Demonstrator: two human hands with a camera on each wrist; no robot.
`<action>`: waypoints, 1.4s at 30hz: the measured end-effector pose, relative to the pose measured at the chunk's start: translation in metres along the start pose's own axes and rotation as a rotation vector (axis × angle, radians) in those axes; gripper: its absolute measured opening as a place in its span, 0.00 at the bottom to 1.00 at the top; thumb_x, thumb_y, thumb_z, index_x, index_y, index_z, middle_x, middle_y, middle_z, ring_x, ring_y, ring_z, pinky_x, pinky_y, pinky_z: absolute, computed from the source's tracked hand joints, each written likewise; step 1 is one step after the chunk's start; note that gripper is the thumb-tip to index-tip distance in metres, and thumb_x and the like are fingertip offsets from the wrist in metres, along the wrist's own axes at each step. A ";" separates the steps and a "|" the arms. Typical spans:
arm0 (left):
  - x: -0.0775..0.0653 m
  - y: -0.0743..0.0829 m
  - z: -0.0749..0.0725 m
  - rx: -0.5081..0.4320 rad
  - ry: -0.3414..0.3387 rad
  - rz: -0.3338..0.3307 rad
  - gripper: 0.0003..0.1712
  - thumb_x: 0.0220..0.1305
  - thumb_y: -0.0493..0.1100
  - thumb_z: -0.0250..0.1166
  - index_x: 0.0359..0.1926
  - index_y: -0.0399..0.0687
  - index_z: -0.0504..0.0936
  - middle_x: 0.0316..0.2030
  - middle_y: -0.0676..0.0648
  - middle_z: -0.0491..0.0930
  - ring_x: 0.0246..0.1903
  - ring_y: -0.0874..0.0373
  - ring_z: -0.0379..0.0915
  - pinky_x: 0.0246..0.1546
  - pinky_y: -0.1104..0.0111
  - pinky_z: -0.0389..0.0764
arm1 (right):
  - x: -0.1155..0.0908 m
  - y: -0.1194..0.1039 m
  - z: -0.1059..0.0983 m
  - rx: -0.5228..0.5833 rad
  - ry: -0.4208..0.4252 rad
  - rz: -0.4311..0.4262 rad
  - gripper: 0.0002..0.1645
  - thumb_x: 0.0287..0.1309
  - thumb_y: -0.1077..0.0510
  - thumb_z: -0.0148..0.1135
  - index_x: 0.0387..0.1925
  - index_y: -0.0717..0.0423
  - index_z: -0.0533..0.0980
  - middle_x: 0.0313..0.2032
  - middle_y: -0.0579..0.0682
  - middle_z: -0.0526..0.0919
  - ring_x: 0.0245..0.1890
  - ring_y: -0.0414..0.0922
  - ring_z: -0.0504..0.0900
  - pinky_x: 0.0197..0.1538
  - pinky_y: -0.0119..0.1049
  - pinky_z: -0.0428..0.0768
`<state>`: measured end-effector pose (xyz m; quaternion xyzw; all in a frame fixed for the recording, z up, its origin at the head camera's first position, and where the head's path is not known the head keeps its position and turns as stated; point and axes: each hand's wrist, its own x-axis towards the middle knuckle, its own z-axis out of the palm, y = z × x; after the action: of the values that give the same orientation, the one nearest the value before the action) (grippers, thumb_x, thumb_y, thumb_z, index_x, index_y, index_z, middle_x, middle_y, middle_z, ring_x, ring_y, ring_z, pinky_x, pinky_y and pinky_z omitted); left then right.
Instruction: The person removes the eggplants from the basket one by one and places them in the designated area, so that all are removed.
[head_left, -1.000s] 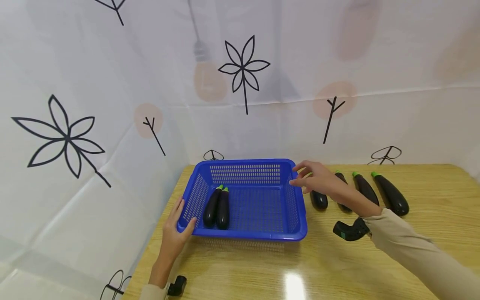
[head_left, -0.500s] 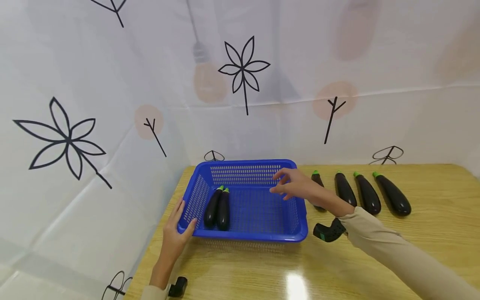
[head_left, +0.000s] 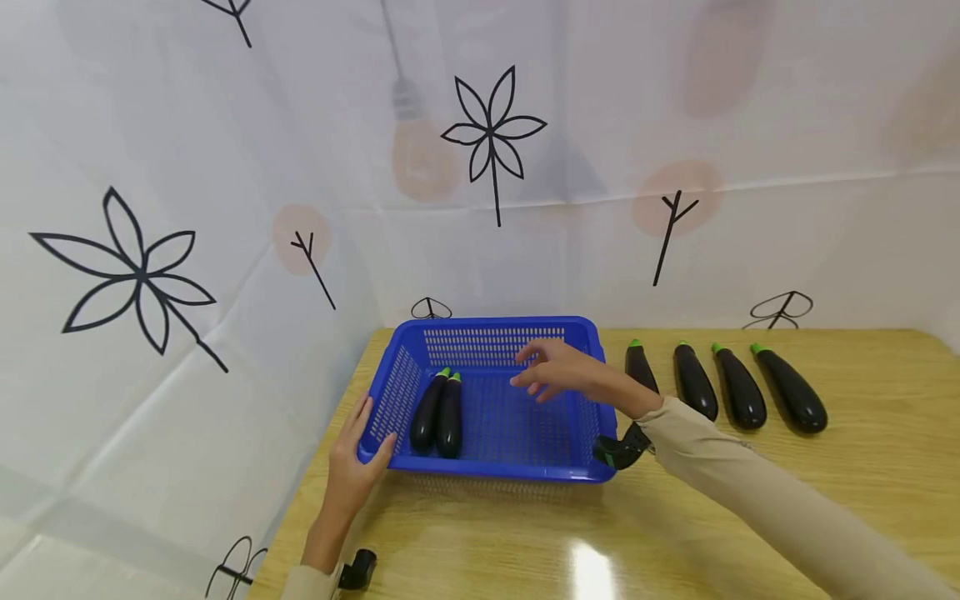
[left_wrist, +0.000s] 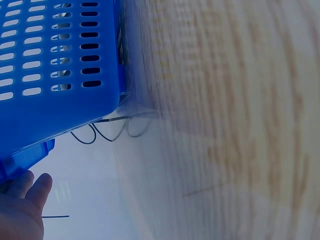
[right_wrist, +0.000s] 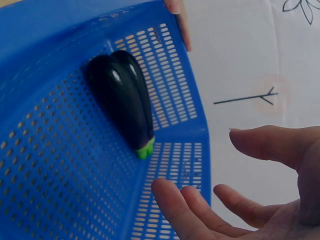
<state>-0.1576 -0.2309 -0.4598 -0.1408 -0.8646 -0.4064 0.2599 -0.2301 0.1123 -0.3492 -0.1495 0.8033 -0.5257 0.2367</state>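
Observation:
A blue perforated plastic basket [head_left: 510,474] sits on the wooden table. Two dark eggplants with green tips, a left one [head_left: 428,414] and a right one [head_left: 450,417], lie side by side in its left part. My left hand [head_left: 351,467] rests against the basket's front left corner, fingers extended along the outside and thumb by the front rim. Over the right half of the basket hovers my right hand [head_left: 561,372], its fingers loosely bent and spread apart with nothing between them. The right wrist view shows the eggplant pair [right_wrist: 120,100] beyond these fingers [right_wrist: 172,205].
Several more eggplants stand in a row right of the basket: the nearest [head_left: 640,367] is partly hidden by my right forearm, the farthest [head_left: 793,392] lies at the right. A white patterned cloth [head_left: 585,275] hangs behind the wooden table [head_left: 480,550].
My right hand has moved left from the basket's right rim to over its inside, with nothing in it. The left hand and the two eggplants in the basket have stayed put.

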 end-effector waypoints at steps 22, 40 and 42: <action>-0.002 -0.003 0.001 -0.019 0.019 0.023 0.41 0.51 0.33 0.69 0.67 0.36 0.65 0.67 0.41 0.61 0.63 0.41 0.61 0.56 0.83 0.57 | 0.072 -0.001 0.059 0.180 -0.119 0.134 0.19 0.55 0.62 0.63 0.45 0.68 0.70 0.43 0.70 0.74 0.37 0.61 0.82 0.40 0.48 0.82; -0.001 -0.003 0.002 -0.004 0.019 0.021 0.40 0.55 0.37 0.68 0.68 0.39 0.64 0.68 0.44 0.60 0.63 0.42 0.61 0.57 0.82 0.58 | 0.111 0.013 0.106 0.097 -0.092 0.272 0.25 0.46 0.57 0.72 0.41 0.67 0.73 0.33 0.65 0.80 0.29 0.59 0.84 0.32 0.46 0.83; -0.001 -0.004 0.002 -0.003 0.018 0.016 0.40 0.55 0.37 0.68 0.68 0.40 0.64 0.68 0.44 0.60 0.63 0.42 0.62 0.57 0.83 0.58 | 0.113 0.013 0.109 0.082 -0.087 0.274 0.25 0.45 0.58 0.73 0.41 0.68 0.72 0.33 0.64 0.81 0.29 0.59 0.84 0.33 0.46 0.82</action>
<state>-0.1591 -0.2319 -0.4642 -0.1446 -0.8603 -0.4069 0.2709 -0.2667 -0.0222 -0.4229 -0.0512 0.7829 -0.5138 0.3469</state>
